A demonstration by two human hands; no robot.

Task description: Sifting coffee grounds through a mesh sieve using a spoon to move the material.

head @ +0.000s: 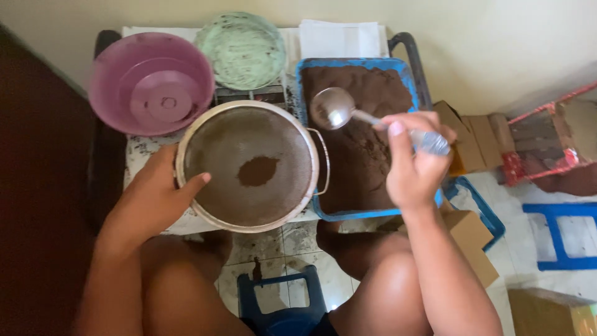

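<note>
Two bare knees frame the bottom of the view, with a blue plastic stool (pixel 280 305) between them on a pale tiled floor (pixel 273 246) that carries dark stains. Cardboard boxes (pixel 476 242) sit on the floor to the right, beside a blue frame (pixel 563 233). Just above the knees, the left hand (pixel 152 199) grips the rim of a round metal sieve (pixel 249 165), thumb hooked over the edge; a small heap of brown powder (pixel 258 171) lies in the middle of the mesh. The sieve rests on a small desk (pixel 140 152) with a stained white top. The right hand (pixel 413 162) is closed around the handle of a metal ladle (pixel 333 109), holding its empty bowl over a blue tray (pixel 354 214) filled with brown powder, just right of the sieve. Farther back sit a purple plastic basin (pixel 149 81), a speckled green bowl (pixel 242 50) and folded white paper (pixel 339 38). Behind everything rises a plain cream wall (pixel 497 43).
</note>
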